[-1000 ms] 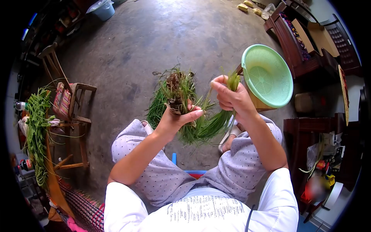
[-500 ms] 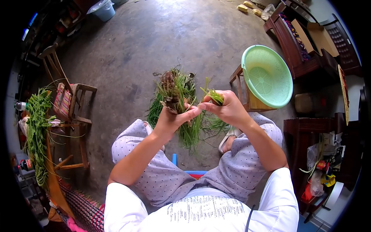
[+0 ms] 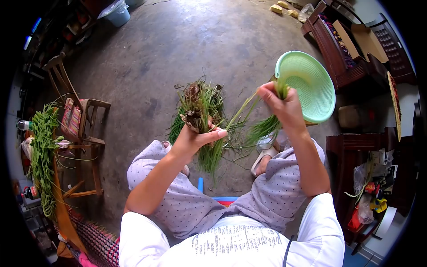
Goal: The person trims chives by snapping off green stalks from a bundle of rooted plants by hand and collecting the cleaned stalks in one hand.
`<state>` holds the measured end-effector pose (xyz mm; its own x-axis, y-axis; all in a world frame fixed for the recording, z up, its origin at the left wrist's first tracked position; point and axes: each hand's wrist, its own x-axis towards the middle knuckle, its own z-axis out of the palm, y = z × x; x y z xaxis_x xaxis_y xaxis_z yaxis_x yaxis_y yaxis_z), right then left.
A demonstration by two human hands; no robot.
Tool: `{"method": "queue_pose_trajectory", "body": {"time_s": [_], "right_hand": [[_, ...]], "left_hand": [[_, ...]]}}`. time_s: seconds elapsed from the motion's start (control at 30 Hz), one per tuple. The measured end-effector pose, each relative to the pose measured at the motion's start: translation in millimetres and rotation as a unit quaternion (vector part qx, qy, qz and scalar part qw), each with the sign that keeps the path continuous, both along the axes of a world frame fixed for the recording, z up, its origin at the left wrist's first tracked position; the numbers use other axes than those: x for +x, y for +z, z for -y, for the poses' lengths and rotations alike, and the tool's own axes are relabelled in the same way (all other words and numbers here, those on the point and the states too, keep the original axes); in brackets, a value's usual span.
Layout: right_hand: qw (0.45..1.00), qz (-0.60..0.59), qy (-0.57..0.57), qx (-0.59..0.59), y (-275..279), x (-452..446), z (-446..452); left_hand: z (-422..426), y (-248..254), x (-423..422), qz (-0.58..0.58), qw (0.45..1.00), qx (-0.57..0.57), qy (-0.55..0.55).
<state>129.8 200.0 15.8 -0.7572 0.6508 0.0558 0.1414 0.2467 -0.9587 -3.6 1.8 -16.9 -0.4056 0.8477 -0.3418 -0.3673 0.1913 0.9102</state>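
L hand was wrapped round scruffy greens, plenty left, I'd say; R hand gripped a cleaner bunch nr the basket, fingertips pinching a strand btwn my hands.

Greens on floor between chair and basket, bucket beyond chair

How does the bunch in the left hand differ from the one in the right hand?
The left bunch has brown, withered bits on top; the right bunch looks greener and cleaner. The left bunch is over the heap; the right bunch is nearer the basket. Both have thin green leaves hanging.
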Motion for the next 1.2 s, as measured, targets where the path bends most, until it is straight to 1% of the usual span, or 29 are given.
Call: {"method": "queue_pose_trajectory", "body": {"time_s": [0.03,0.07,0.13,0.2,0.27,0.33,0.37,0.4,0.47,0.5,0.57,0.6,0.67,0.7,0.73,0.77,0.8,0.83,0.87,0.9,1.0,1.13,1.2], "right_hand": [[0.999,-0.015,-0.034,-0.033,4.3,2.1,-3.1],[0.995,-0.03,-0.068,-0.067,7.0,3.7,-5.8],[0.995,-0.033,-0.081,-0.057,7.8,7.2,-10.8],[0.995,0.015,-0.085,-0.042,8.3,13.1,-17.1],[0.994,0.005,-0.096,-0.054,9.4,19.9,-22.4],[0.996,0.069,0.059,0.022,7.4,28.7,-28.4],[0.977,0.118,0.168,0.063,2.8,32.4,-28.9],[0.946,0.232,0.21,0.081,9.5,32.4,-21.7],[0.956,0.193,0.148,0.165,14.3,26.8,3.1],[0.956,0.193,0.147,0.164,13.3,23.0,11.7],[0.984,0.071,0.159,0.029,9.6,15.3,25.2],[0.985,0.071,0.157,0.029,6.6,11.7,31.0],[0.977,0.046,0.156,-0.14,-2.8,5.5,40.5],[0.966,0.032,0.133,-0.219,-7.1,4.6,44.7],[0.966,0.031,0.132,-0.22,-6.3,3.7,46.3],[0.959,0.02,0.133,-0.248,-3.2,2.5,47.8],[0.952,0.01,0.133,-0.276,-1.6,1.3,48.7],[0.952,0.01,0.134,-0.276,-3.9,0.1,49.8],[0.961,-0.007,0.141,-0.238,-8.1,-1.0,50.8],[0.968,-0.023,0.148,-0.2,-10.4,-1.7,51.1],[0.976,-0.026,0.141,-0.166,-10.5,-1.1,50.2],[0.978,-0.018,0.141,-0.15,-10.4,-0.5,49.1],[0.985,-0.041,0.128,-0.107,-9.1,-0.8,50.6]], "left_hand": [[0.9,0.1,-0.7,0.031,1.0,-0.001,-0.005],[1.7,-1.8,-1.7,0.031,1.0,-0.001,-0.005],[2.9,-7.1,-3.4,0.057,0.998,0.017,-0.013],[3.1,-6.9,-3.3,0.076,0.997,0.019,-0.006],[3.8,-6.8,-4.0,0.096,0.995,0.02,0.002],[4.9,-7.2,-5.4,0.108,0.994,0.021,0.004],[4.7,-7.6,-5.3,0.108,0.994,0.022,0.005],[4.4,-8.1,-4.8,0.111,0.994,0.02,-0.003],[3.1,-7.5,-3.3,0.113,0.993,0.019,-0.013],[2.4,-5.7,-1.9,0.122,0.992,0.02,-0.017],[0.8,-4.6,0.6,0.13,0.991,0.022,-0.021],[-0.2,-4.3,2.3,0.127,0.991,0.029,-0.03],[-2.9,-3.6,6.6,0.122,0.991,0.036,-0.042],[-4.2,-3.6,9.8,0.128,0.99,0.05,-0.027],[-5.0,-3.5,11.5,0.134,0.989,0.064,-0.012],[-5.0,-3.5,11.8,0.134,0.989,0.064,-0.013],[-5.1,-3.6,11.9,0.11,0.992,0.068,-0.011],[-4.8,-3.8,11.8,0.086,0.994,0.071,-0.009],[-4.3,-3.9,11.5,0.063,0.995,0.073,-0.007],[-4.1,-3.3,11.1,0.063,0.995,0.073,-0.007],[-2.6,1.5,10.1,0.062,0.997,0.054,0.0],[-0.8,3.9,8.1,0.108,0.993,0.053,-0.012],[0.3,4.2,6.3,0.128,0.99,0.06,-0.019]]}}
